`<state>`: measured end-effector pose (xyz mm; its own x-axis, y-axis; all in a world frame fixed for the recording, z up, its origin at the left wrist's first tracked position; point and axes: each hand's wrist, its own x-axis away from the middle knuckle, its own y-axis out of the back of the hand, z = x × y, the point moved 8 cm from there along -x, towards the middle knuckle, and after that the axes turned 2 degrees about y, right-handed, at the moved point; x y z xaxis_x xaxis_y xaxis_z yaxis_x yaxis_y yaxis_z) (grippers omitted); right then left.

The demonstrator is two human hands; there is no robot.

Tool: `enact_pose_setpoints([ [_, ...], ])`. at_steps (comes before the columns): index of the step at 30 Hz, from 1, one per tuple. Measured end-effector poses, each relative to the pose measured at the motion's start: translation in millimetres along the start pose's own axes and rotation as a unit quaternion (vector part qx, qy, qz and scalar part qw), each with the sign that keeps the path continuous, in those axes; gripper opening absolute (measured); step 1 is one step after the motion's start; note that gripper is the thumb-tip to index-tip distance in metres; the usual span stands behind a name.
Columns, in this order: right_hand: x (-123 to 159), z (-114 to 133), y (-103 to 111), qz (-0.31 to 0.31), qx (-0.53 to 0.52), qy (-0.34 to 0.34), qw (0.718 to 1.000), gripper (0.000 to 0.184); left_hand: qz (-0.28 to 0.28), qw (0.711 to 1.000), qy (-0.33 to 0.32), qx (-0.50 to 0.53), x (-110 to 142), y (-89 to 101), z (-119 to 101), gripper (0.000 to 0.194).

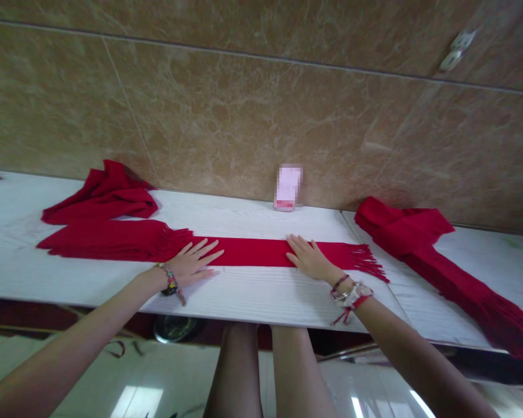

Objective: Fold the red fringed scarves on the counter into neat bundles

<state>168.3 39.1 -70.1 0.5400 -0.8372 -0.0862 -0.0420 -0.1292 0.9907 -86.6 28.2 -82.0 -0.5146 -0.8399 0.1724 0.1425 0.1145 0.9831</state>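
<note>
A red fringed scarf (253, 252) lies lengthwise on the white table (244, 296), its fringe spread at the right end. My left hand (193, 261) rests flat with fingers spread where this scarf meets the fringe of a folded red scarf (108, 239) on the left. Flat on the scarf nearer its right end is my right hand (310, 258), fingers stretched out. Neither hand grips anything. Both wrists wear bracelets.
A crumpled red scarf (108, 194) lies at the back left. Another red scarf (440, 267) stretches across the right side. A blurred pink phone-like object (288, 187) leans on the tiled wall (226, 116), which has a socket (457, 51). A round bowl (176, 328) shows below the table edge.
</note>
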Motion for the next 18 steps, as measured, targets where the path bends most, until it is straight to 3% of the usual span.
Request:
enact_pose_setpoints([
  [5, 67.0, -95.6, -9.5, 0.018, 0.089, -0.071, 0.993, 0.034, -0.007, 1.0, -0.001, -0.001, -4.5, -5.6, 2.3, 0.049],
  [7, 75.2, -111.0, -8.3, 0.015, 0.1, -0.087, 0.991, 0.033, -0.024, 0.999, -0.02, 0.008, -2.7, 1.4, -0.4, 0.046],
  [9, 65.2, -107.6, 0.4, -0.017, 0.095, -0.108, 0.989, 0.032, -0.053, 0.997, -0.05, 0.015, 4.0, 15.3, -1.2, 0.042],
  [11, 38.6, -83.9, 14.1, -0.062, 0.064, -0.121, 0.989, 0.035, -0.092, 0.994, -0.055, 0.013, 15.6, 32.8, 9.3, 0.041],
  [13, -1.3, -36.9, 26.0, -0.075, -0.003, -0.078, 0.994, 0.037, -0.135, 0.991, -0.009, 0.001, 31.5, 49.0, 37.5, 0.044],
  [16, -65.7, 63.1, 48.7, -0.085, -0.116, 0.076, 0.987, 0.033, -0.179, 0.975, 0.133, -0.019, 64.0, 60.5, 105.9, 0.051],
  [18, -102.7, 125.0, 64.6, -0.1, -0.168, 0.149, 0.969, 0.034, -0.184, 0.953, 0.239, -0.035, 89.4, 58.0, 154.3, 0.054],
])
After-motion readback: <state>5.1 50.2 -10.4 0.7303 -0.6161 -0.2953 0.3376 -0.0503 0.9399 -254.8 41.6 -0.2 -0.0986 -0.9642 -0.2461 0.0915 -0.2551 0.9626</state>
